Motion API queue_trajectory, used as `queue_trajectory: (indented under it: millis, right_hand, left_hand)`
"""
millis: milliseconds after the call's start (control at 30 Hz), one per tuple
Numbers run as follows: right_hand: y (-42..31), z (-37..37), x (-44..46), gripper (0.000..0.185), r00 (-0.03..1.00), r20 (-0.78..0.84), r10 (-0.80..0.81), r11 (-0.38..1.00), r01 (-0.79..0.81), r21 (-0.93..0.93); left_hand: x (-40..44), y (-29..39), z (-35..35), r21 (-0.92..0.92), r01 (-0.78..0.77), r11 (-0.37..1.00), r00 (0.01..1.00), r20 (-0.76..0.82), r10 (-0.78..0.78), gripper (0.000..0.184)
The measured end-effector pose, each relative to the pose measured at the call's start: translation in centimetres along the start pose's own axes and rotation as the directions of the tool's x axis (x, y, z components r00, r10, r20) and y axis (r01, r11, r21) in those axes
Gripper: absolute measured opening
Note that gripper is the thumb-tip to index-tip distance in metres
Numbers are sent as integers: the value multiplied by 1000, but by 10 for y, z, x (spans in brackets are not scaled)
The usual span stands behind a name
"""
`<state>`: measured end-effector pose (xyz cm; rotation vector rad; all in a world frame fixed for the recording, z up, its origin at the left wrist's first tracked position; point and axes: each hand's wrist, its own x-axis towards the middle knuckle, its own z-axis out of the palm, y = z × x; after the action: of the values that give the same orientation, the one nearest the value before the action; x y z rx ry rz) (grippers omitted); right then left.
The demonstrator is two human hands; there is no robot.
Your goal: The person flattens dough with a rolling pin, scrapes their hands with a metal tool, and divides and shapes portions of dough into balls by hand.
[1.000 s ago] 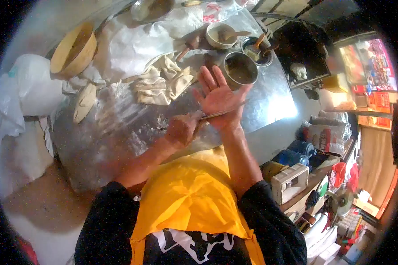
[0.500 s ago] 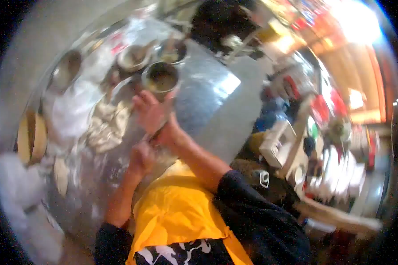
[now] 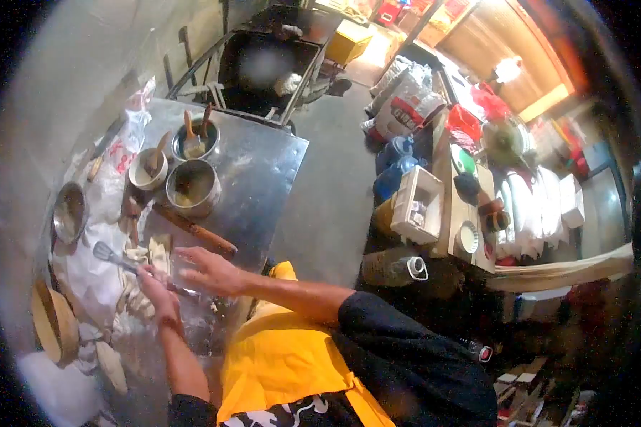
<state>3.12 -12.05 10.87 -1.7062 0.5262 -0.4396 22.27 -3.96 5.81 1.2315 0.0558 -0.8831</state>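
My left hand (image 3: 159, 293) is closed around a whisk (image 3: 109, 253) whose wire head points to the upper left; its handle end comes out past the hand on the right. Beside it, my right hand (image 3: 215, 272) is open, fingers stretched toward the left hand and holding nothing. Crumpled cream cloth or dough (image 3: 139, 295) lies under and behind the left hand; I cannot tell which. A wooden rolling pin (image 3: 205, 236) rests just beyond the right hand. Farther back stands a metal pot (image 3: 193, 191) with some contents.
Near the pot are a white bowl (image 3: 148, 171) and a second pot (image 3: 205, 146) with brushes. A metal bowl (image 3: 70, 211) and a round wooden frame (image 3: 52, 324) line the left side. At right, a white crate (image 3: 419, 213) stands beside a cluttered bench.
My view has swung and is sharper. My hands, earlier together near the pot, are now lower left of it. The right hand has come apart from the left, and the whisk shows clearly.
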Motion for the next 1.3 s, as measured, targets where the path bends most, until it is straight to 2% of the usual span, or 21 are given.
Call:
queue_trajectory:
  millis: [67, 100, 167, 200, 267, 400, 467, 533, 567, 600, 667, 733, 767, 867, 967, 1033, 1067, 1133, 1200, 1267, 1300]
  right_hand:
    - [16, 11, -12, 56, 994, -111, 14, 957, -46, -287]
    - [5, 3, -12, 56, 994, -113, 2, 955, -35, -296]
    - [-15, -9, -20, 42, 958, 116, 262, 928, -217, -303]
    - [-13, -10, -22, 42, 959, 113, 261, 926, -215, -310]
    - [0, -12, -27, 31, 977, -82, 195, 978, -200, -65]
    - [17, -37, -50, 19, 936, -89, 341, 931, -349, -108]
    - [32, -37, -67, 16, 944, -117, 309, 947, -317, -61]
    - [38, -37, -81, 16, 879, -215, 425, 901, -434, 6]
    - [54, -35, -88, 19, 886, -279, 371, 918, -395, -34]
    - [73, -35, -95, 19, 889, -269, 371, 919, -393, -34]
    - [103, -34, -109, 23, 805, -574, 153, 975, -219, -47]
    - [107, -51, -113, 20, 595, -643, 483, 857, -471, 207]
    - [140, -56, -111, 20, 570, -776, 269, 890, -456, -26]
    - [136, -88, -87, 24, 533, -762, 369, 894, -429, 133]
    - [105, -118, -43, 27, 550, -684, 480, 863, -437, 254]
    - [134, -125, -22, 37, 743, -556, 372, 922, -230, 311]
    - [133, -128, -17, 37, 749, -549, 370, 923, -226, 312]
    - [128, -141, -12, 47, 864, -330, 380, 917, -398, 12]
    - [108, -148, -12, 46, 897, -340, 283, 954, -299, 5]
    - [50, -166, -9, 44, 915, -315, 253, 964, -210, 163]
    - [32, -182, -3, 41, 917, -379, 126, 984, -165, -70]
  left_hand:
    - [7, -6, 5, -150, -33, 988, 997, 57, 42, 28]
    - [-1, -9, 24, -228, -35, 973, 997, 57, 49, 28]
    - [-17, -22, 46, -262, -43, 964, 997, 52, 59, 27]
    - [-25, -27, 52, -292, 46, 955, 982, 187, 10, 25]
    - [-45, -37, 72, -222, 157, 962, 970, 220, -107, 23]
    - [-34, -40, 80, -326, 261, 908, 936, 316, -155, 23]
    - [-10, -35, 76, -353, 278, 894, 893, 438, -105, 26]
    - [-25, -9, 96, -392, 301, 869, 900, 419, -123, 29]
    - [-5, -14, 84, -380, 302, 874, 873, 479, -93, 39]
    - [-6, -8, 87, -384, 295, 875, 878, 471, -89, 39]
    - [-22, 15, 100, -504, 153, 850, 984, 160, -82, 54]
    - [-28, 23, 93, -456, 74, 887, 996, 72, -46, 64]
    - [-26, 25, 79, -364, 36, 931, 998, 65, -14, 64]
    - [-31, 33, 56, -291, 3, 957, 1000, 13, 0, 58]
    - [-35, 44, 38, -142, -64, 988, 990, 116, 80, 55]
    - [-38, 51, 35, -90, -79, 993, 989, 118, 89, 55]
    - [-39, 55, 38, -48, -88, 995, 985, 143, 94, 56]
    - [-49, 65, 47, -29, -140, 990, 979, 149, 143, 56]
    - [-59, 80, 54, 14, -262, 965, 911, 335, 242, 55]
    - [-69, 103, 72, 109, -282, 953, 925, 294, 240, 52]
    - [-76, 115, 78, 143, -375, 916, 891, 329, 313, 54]
